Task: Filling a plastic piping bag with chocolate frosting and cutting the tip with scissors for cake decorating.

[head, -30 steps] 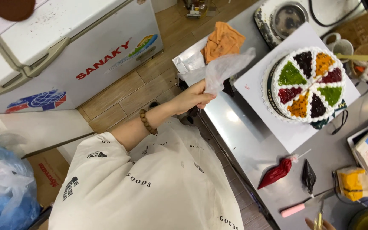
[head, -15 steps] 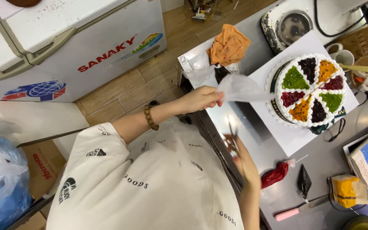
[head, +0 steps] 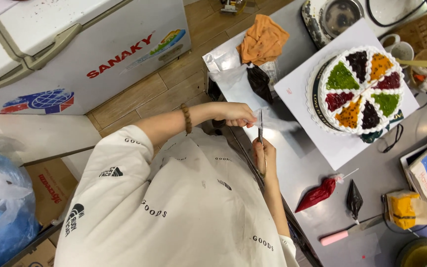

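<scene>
The left hand pinches the edge of one clear plastic sheet, fingers closed on it, arm bent across the chest with a bead bracelet at the wrist; the right hand is clamped on one pair of scissors, blades pointing up and meeting the sheet just beside the left fingers; the two hands are near each other, above the edge of the steel worktop. One round cake sits on a white board just past the sheet, its top split into eight wedges: two green, two orange, two red, two dark. Piping bags number three: one dark beside an orange cloth, one red and another dark nearer the person. One pink-handled knife lies by a yellow bag. One white chest freezer stands on the wooden floor, well apart.
</scene>
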